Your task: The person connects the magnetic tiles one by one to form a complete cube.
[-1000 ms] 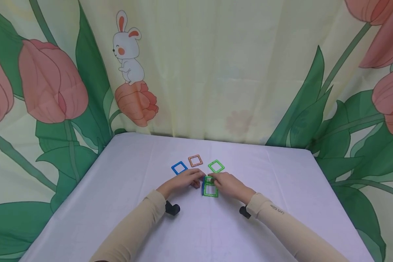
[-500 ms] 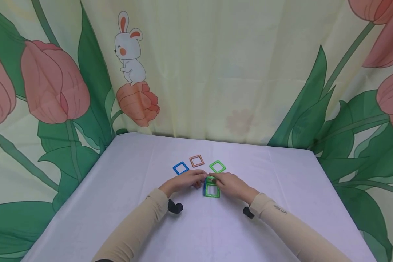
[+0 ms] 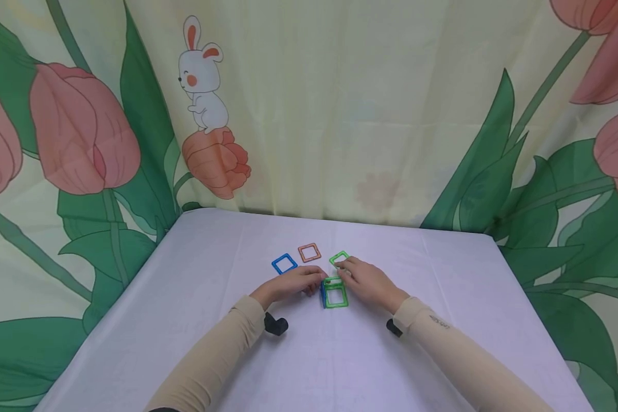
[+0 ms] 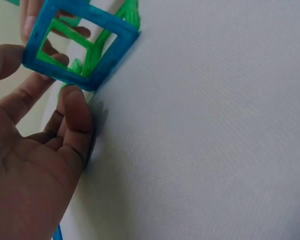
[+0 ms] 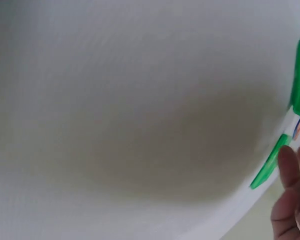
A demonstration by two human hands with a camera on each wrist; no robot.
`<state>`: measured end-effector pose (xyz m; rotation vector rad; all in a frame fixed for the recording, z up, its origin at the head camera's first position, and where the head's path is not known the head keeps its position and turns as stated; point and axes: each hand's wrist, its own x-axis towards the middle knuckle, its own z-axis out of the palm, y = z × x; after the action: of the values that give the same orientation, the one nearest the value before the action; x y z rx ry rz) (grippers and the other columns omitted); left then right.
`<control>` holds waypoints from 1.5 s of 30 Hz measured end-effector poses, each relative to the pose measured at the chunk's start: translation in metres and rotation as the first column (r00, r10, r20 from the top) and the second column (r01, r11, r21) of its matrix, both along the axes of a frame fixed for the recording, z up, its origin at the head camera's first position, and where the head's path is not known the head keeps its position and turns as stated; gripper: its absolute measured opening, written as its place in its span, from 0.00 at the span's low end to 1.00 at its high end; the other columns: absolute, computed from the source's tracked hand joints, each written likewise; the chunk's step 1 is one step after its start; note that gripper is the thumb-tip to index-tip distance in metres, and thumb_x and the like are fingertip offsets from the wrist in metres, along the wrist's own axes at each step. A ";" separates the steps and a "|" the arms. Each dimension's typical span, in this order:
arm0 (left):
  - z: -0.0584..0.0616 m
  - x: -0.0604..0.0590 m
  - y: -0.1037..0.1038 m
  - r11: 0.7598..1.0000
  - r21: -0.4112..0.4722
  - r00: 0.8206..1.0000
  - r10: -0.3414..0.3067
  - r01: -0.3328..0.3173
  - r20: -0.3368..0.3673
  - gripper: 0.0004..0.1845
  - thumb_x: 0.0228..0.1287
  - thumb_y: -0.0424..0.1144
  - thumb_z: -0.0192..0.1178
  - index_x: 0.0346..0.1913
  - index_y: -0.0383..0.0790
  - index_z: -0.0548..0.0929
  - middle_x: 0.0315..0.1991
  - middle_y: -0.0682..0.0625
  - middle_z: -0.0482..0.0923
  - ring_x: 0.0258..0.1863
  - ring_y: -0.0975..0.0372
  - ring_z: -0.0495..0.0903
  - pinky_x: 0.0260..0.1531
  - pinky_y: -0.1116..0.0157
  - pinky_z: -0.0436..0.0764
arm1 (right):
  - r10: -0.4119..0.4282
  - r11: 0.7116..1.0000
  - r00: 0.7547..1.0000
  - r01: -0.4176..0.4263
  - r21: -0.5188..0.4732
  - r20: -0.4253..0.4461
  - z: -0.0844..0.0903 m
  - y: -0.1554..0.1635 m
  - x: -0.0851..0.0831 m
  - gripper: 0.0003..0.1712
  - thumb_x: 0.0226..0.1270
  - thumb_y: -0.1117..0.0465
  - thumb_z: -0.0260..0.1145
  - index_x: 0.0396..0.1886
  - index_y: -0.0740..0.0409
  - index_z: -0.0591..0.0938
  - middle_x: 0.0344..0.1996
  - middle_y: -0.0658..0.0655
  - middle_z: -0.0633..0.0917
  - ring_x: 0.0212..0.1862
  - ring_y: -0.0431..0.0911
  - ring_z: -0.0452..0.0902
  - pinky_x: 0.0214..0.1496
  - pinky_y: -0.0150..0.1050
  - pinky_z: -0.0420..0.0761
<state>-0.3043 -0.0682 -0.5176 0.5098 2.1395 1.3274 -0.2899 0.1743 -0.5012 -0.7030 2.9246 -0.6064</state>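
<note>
Left hand holds the upright blue square frame by its edge, thumb and fingers curled round it; the frame stands against the green frames at table centre. Right hand pinches the loose green square, lying just beyond. A blue square and an orange square lie flat nearby

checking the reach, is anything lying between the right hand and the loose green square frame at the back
Nothing visible does. The right hand already has its fingertips at the green plastic square frame, with only bare white tablecloth around it.
</note>
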 end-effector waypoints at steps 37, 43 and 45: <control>-0.002 -0.001 -0.002 0.998 -0.003 0.998 -0.056 0.056 0.013 0.17 0.78 0.53 0.54 0.54 0.45 0.81 0.36 0.51 0.78 0.36 0.60 0.76 0.40 0.64 0.74 | -0.067 0.993 0.991 0.078 0.087 -0.118 -0.011 0.005 -0.018 0.11 0.68 0.52 0.73 0.43 0.53 0.88 0.44 0.51 0.86 0.46 0.50 0.85 0.52 0.51 0.82; -0.002 -0.001 -0.005 0.998 -0.016 0.998 -0.060 0.060 0.008 0.18 0.77 0.55 0.55 0.54 0.46 0.81 0.37 0.51 0.78 0.37 0.60 0.76 0.40 0.64 0.74 | -0.106 0.991 0.990 0.113 0.077 -0.088 -0.012 0.002 -0.017 0.10 0.66 0.52 0.75 0.41 0.52 0.87 0.42 0.50 0.83 0.40 0.47 0.82 0.47 0.49 0.82; -0.001 -0.001 -0.005 0.998 -0.013 0.998 -0.062 0.062 0.004 0.18 0.77 0.55 0.55 0.53 0.45 0.81 0.36 0.51 0.78 0.36 0.60 0.76 0.40 0.64 0.74 | -0.113 0.990 0.990 0.120 0.077 -0.082 -0.011 0.001 -0.018 0.10 0.66 0.52 0.75 0.40 0.52 0.87 0.41 0.51 0.83 0.39 0.47 0.82 0.47 0.50 0.82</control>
<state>-0.3053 -0.0734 -0.5189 0.5635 2.1103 1.2788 -0.3074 0.1754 -0.5126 -0.5619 3.0592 -0.4752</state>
